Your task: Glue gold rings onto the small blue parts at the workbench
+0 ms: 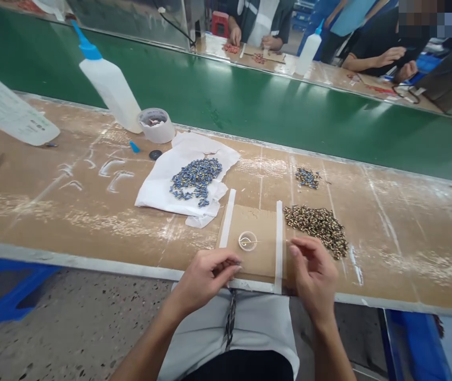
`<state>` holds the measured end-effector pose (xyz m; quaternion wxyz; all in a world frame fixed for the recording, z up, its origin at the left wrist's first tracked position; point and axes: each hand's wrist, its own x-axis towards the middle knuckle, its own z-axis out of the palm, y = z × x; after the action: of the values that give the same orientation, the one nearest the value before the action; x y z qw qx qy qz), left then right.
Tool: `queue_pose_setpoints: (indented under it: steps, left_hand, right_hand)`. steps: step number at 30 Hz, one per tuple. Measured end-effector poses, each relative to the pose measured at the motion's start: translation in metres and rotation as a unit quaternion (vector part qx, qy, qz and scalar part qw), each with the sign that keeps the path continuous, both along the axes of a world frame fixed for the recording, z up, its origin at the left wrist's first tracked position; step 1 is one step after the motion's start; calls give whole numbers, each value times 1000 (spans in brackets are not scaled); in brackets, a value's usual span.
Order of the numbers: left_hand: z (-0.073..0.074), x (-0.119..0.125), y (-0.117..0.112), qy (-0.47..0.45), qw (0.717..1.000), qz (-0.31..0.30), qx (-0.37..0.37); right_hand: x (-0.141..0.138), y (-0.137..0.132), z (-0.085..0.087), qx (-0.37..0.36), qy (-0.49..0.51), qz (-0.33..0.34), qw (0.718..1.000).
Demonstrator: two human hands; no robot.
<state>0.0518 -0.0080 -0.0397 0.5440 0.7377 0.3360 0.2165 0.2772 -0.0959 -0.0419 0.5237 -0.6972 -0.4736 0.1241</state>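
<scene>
My landmark is the small round cup (247, 241), clear and shallow, resting on a flat piece of brown cardboard (261, 267) near the front edge of the worktop (368, 222). A thin pale sliver (254, 242) lies across its rim. Straight white strips (279, 243) run along the cardboard on either side of the cup.

Through the head view I have the left hand (209, 275) just left of the cup and nearer the front edge, its thumb and forefinger curled toward each other; I cannot tell whether they pinch anything. The right hand (316, 272) is to the cup's right, with the thumb close to bent fingers; I cannot tell whether something tiny sits between them.

Beyond that hand, right of the cup, is a grainy heap of dark brown and gold bits (316, 225). A smaller blue-and-gold cluster (307, 178) lies farther back. Behind the cup and to its left, crinkled white paper (156, 185) carries a mound of blue bits (196, 180). Past the paper stand a ring-shaped tape roll (158, 132) and a cloudy plastic bottle (110, 90) with a pointed blue nozzle.
</scene>
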Motion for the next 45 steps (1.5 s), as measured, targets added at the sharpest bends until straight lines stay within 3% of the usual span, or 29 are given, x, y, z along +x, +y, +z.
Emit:
queue_pose_setpoints:
  steps: [3, 5, 10, 17, 27, 32, 35, 38, 41, 45]
  left_hand:
    - [-2, 0, 1, -9, 1000, 5, -9]
    - [-1, 0, 1, -9, 1000, 4, -14]
    - [1, 1, 3, -15, 999, 0, -46]
    - [-3, 1, 4, -10, 999, -1, -52]
    - [13, 6, -4, 10, 999, -11, 50]
    - [14, 9, -3, 5, 997, -31, 75]
    - [11, 9, -3, 0, 996, -29, 87]
    - [8, 8, -4, -1, 995, -22, 102]
    - [7, 8, -5, -6, 992, -8, 124]
    - [5, 9, -6, -27, 987, -1, 159]
  right_hand:
    - [47, -34, -4, -43, -27, -146, 988]
    - [76, -58, -9, -92, -28, -190, 977]
    - [111, -80, -14, -201, -57, -116, 971]
    - [107, -59, -7, -162, -234, -36, 958]
    - [123, -78, -18, -248, -155, -28, 956]
    - [95, -70, -8, -217, -47, -29, 975]
    - [57, -54, 0, -193, 37, 38, 980]
    - [12, -36, 5, -174, 157, 112, 966]
    - [-24, -21, 6, -138, 246, 123, 951]
    - [-48, -11, 4, -90, 303, 117, 942]
